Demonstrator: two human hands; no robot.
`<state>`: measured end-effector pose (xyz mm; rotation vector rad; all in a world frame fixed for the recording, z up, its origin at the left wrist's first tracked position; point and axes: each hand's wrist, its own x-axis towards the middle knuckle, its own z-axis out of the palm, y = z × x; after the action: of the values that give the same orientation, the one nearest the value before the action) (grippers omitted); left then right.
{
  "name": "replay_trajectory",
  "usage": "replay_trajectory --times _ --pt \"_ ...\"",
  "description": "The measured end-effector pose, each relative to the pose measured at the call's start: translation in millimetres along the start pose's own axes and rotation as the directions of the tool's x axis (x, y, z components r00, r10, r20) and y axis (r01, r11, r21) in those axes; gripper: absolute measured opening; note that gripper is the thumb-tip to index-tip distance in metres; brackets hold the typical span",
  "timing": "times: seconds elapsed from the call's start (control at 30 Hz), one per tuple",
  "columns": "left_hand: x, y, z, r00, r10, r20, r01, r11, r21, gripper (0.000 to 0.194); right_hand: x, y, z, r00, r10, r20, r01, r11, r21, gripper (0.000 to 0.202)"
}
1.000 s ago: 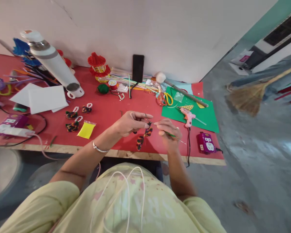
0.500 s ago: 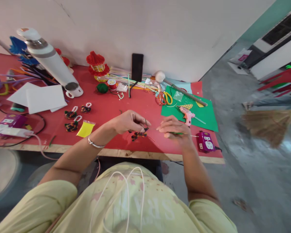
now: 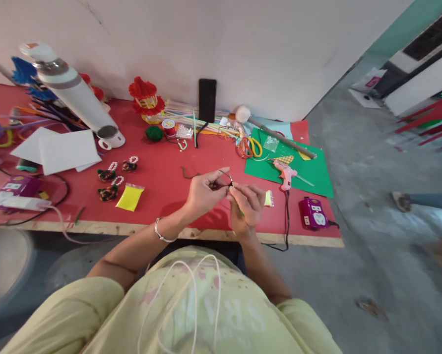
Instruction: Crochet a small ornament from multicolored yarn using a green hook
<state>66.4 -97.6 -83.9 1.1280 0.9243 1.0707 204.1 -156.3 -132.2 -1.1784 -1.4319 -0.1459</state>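
Observation:
My left hand point(image 3: 206, 194) is closed, pinching a small dark multicoloured piece of crocheted yarn point(image 3: 216, 186), mostly hidden by the fingers. A dark yarn tail point(image 3: 187, 175) trails from it onto the red table. In my right hand point(image 3: 248, 202) is a thin metal crochet hook point(image 3: 231, 180), its green handle largely covered by my fingers. The tip of the hook meets the yarn at my left fingertips. Left of my hands lie several finished-looking yarn pieces with white bead loops point(image 3: 108, 191) and a yellow packet point(image 3: 130, 196).
Behind are a green yarn ball point(image 3: 154, 133), a thread spool point(image 3: 169, 128), scissors point(image 3: 256, 147) and a leaning phone point(image 3: 207, 101). On the right are a pink glue gun point(image 3: 285, 174) and a purple power socket point(image 3: 313, 214). A white flask point(image 3: 71, 91) leans at left. Another person's foot point(image 3: 401, 200) shows on the floor.
My right hand has moved left with the crochet hook, bringing its tip to the yarn. My left hand has shifted slightly right. A small pale packet and the glue gun cord are uncovered.

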Motion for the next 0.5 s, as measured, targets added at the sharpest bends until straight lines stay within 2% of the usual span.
replay_trajectory --times 0.07,0.1,0.17,0.23,0.3,0.33,0.4,0.5 --pt "2 5 -3.8 0.981 -0.155 0.118 0.169 0.977 -0.126 0.053 -1 3 5 0.996 0.031 -0.086 -0.023 0.996 0.085 0.018" --pt "4 10 -7.9 0.952 -0.231 0.202 0.264 0.952 -0.158 0.050 1 8 6 0.995 0.070 -0.077 -0.055 0.981 0.185 0.014" --pt "8 22 -18.6 0.882 -0.299 0.364 0.361 0.925 -0.114 0.046 10 22 4 0.989 0.137 0.050 -0.145 0.896 0.421 0.022" --pt "11 33 -29.0 0.867 -0.273 0.416 0.308 0.951 -0.018 0.045 27 38 -4 0.963 0.118 0.243 -0.242 0.776 0.583 0.033" --pt "13 41 -35.4 0.849 -0.252 0.464 0.250 0.966 0.068 0.040 48 50 -16 0.882 0.054 0.468 -0.373 0.687 0.624 0.031" --pt "13 43 -36.6 0.842 -0.248 0.479 0.227 0.969 0.102 0.037 60 54 -23 0.844 0.003 0.537 -0.399 0.672 0.624 0.028" --pt "13 43 -36.1 0.835 -0.251 0.490 0.208 0.968 0.141 0.034 80 56 -33 0.774 -0.093 0.627 -0.412 0.677 0.610 0.023" --pt "13 37 -32.7 0.839 -0.258 0.479 0.206 0.965 0.159 0.034 99 52 -42 0.721 -0.178 0.670 -0.380 0.707 0.597 0.017"
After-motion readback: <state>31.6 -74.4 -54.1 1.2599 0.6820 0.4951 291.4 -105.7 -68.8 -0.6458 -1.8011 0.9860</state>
